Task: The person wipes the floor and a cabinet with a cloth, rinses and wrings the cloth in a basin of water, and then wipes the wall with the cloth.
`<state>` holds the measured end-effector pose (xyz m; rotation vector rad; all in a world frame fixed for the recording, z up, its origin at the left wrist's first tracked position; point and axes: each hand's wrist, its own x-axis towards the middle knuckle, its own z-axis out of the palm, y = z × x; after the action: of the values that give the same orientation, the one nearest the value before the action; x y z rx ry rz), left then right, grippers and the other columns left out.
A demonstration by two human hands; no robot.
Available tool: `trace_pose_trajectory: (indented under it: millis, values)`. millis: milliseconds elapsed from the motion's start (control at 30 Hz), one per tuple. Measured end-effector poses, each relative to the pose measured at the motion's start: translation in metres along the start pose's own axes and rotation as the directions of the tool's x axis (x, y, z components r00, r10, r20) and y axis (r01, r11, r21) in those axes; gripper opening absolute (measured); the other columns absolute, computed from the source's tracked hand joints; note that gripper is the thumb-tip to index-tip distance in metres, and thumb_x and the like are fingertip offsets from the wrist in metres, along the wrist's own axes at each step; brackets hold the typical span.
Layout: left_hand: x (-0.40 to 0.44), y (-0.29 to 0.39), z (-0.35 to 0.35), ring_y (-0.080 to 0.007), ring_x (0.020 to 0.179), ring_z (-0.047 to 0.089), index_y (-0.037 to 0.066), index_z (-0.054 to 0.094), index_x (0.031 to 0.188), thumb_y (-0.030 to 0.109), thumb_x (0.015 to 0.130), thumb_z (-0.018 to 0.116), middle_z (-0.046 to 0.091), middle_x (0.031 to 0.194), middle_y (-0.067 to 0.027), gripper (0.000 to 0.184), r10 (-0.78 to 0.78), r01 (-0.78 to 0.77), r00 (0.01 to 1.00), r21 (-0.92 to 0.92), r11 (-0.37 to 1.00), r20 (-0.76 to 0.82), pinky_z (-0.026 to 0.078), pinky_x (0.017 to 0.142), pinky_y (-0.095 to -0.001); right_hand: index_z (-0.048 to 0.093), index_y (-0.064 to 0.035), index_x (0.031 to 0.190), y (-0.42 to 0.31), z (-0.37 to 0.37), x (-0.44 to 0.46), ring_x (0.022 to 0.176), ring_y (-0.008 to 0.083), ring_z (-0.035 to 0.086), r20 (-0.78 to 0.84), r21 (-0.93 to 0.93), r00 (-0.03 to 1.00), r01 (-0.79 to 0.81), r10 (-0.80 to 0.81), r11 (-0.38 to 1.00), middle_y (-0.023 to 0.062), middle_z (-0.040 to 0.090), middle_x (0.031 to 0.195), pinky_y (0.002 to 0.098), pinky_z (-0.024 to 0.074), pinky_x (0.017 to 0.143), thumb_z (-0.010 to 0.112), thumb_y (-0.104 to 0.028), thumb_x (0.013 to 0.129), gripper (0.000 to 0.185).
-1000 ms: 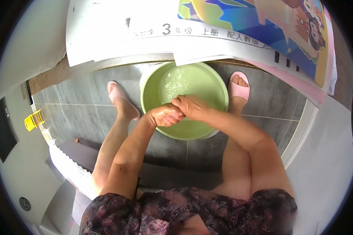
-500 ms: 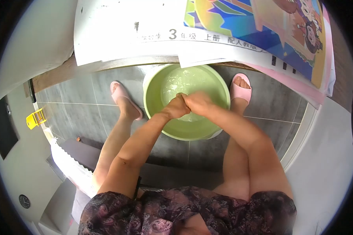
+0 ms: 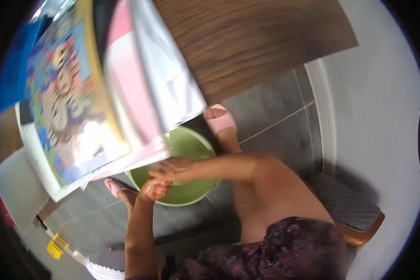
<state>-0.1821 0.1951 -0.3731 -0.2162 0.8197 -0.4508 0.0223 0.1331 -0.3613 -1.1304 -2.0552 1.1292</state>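
My left hand is over the near left part of a green basin, with its fingers curled and nothing visible in them. Just above and right of it, my right hand has its fingers stretched out and partly spread, touching the left hand. Both hands look wet. Water shows inside the basin, which stands on the floor between my feet. Overhanging papers hide its upper left part.
A wooden table carries a colourful booklet and pink and white sheets jutting over its edge. Pink slippers are on my feet on grey tiles. A grey-cushioned stool is at right, a yellow object at lower left.
The view has swung right, bringing the wooden tabletop and stool into sight; papers now cover part of the basin. The right hand's fingers have spread, and the hands have changed their hold on each other.
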Motion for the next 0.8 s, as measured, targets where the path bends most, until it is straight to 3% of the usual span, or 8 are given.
trace_pose_trajectory:
  millis: [33, 100, 200, 333, 467, 500, 600, 800]
  values:
    - [-0.008, -0.006, 0.022, -0.0014, 0.041, 0.031, 0.007, 0.044, 0.074, 0.024, 0.076, 0.057, 0.037, 0.059, 0.0042, 0.021, 0.094, -0.097, 0.99, -0.03, 0.995, -0.104, 0.023, 0.035, -0.0126, 0.036, -0.0048, 0.117, -0.001, 0.003, 0.003, 0.106, 0.0341, 0.043, -0.016, -0.069, 0.999, 0.049, -0.051, 0.996, 0.0202, 0.04, 0.117, 0.0416, 0.0356, 0.088, 0.04, -0.027, 0.082, 0.042]
    - [-0.017, -0.012, 0.03, -0.001, 0.041, 0.032, 0.005, 0.045, 0.079, 0.015, 0.075, 0.057, 0.042, 0.065, 0.0002, 0.016, 0.162, -0.162, 0.987, 0.081, 0.983, 0.006, 0.025, 0.034, -0.0115, 0.041, -0.004, 0.109, -0.007, 0.009, 0.006, 0.097, 0.0331, 0.05, -0.027, -0.193, 0.988, 0.142, -0.15, 0.971, 0.0202, 0.045, 0.109, 0.0403, 0.0418, 0.08, 0.042, -0.023, 0.08, 0.035]
    - [-0.02, -0.009, 0.054, -0.0019, 0.042, 0.03, 0.003, 0.044, 0.078, 0.005, 0.075, 0.055, 0.04, 0.062, -0.0006, 0.011, 0.241, -0.222, 0.969, 0.235, 0.946, -0.055, 0.022, 0.033, -0.0129, 0.044, -0.0046, 0.096, -0.009, 0.009, 0.013, 0.076, 0.0258, 0.057, 0.106, -0.318, 0.993, 0.092, -0.061, 0.944, 0.0148, 0.051, 0.095, 0.0332, 0.0468, 0.061, 0.042, -0.022, 0.078, 0.025]
    - [-0.012, 0.001, 0.065, -0.0046, 0.043, 0.032, 0.005, 0.047, 0.075, 0.003, 0.069, 0.059, 0.042, 0.058, -0.001, 0.014, 0.306, -0.142, 0.911, 0.487, 0.862, -0.276, 0.021, 0.035, -0.0176, 0.045, -0.0039, 0.082, -0.003, 0.001, 0.011, 0.059, 0.0295, 0.058, 0.007, -0.225, 0.999, -0.032, 0.035, 0.974, 0.0162, 0.055, 0.073, 0.0378, 0.0453, 0.046, 0.043, -0.019, 0.077, 0.016]
    - [0.002, 0.01, 0.079, -0.0046, 0.044, 0.034, 0.006, 0.047, 0.072, 0.001, 0.068, 0.057, 0.042, 0.056, 0.0006, 0.011, 0.505, -0.041, 0.794, 0.799, 0.6, -0.339, 0.02, 0.037, -0.0185, 0.046, -0.0024, 0.077, 0.008, 0.004, 0.016, 0.057, 0.0299, 0.059, 0.016, -0.187, 0.993, -0.114, 0.119, 0.976, 0.0159, 0.057, 0.065, 0.04, 0.0437, 0.042, 0.044, -0.017, 0.076, 0.015]
    - [0.005, 0.012, 0.082, -0.0069, 0.047, 0.042, 0.004, 0.048, 0.069, 0.002, 0.066, 0.058, 0.047, 0.056, -0.0016, 0.01, 0.561, 0.027, 0.74, 0.85, 0.526, -0.371, 0.028, 0.037, -0.0214, 0.046, -0.0024, 0.077, 0.008, 0.003, 0.017, 0.057, 0.0297, 0.059, 0.031, -0.223, 0.99, -0.128, 0.139, 0.966, 0.0156, 0.058, 0.065, 0.0402, 0.0437, 0.042, 0.044, -0.017, 0.076, 0.015]
    - [0.021, 0.013, 0.057, -0.0243, 0.06, 0.057, 0.002, 0.049, 0.076, 0.013, 0.068, 0.062, 0.056, 0.068, -0.0133, 0.019, 0.762, 0.146, 0.632, 0.987, 0.06, -0.14, 0.043, 0.051, -0.0327, 0.047, -0.0025, 0.078, 0.012, 0.007, 0.019, 0.058, 0.0288, 0.06, 0.052, -0.27, 0.979, -0.175, 0.196, 0.947, 0.0149, 0.059, 0.064, 0.0406, 0.0441, 0.043, 0.043, -0.016, 0.075, 0.014]
    - [0.043, -0.004, 0.058, -0.04, 0.079, 0.056, -0.001, 0.038, 0.102, 0.018, 0.068, 0.064, 0.057, 0.089, -0.0249, 0.047, 0.915, 0.238, 0.391, 0.971, 0.008, -0.103, 0.045, 0.064, -0.0421, 0.05, -0.003, 0.081, 0.022, 0.016, 0.013, 0.061, 0.0288, 0.06, 0.055, -0.225, 0.971, -0.213, 0.231, 0.951, 0.0139, 0.06, 0.066, 0.0404, 0.0457, 0.05, 0.04, -0.015, 0.076, 0.016]
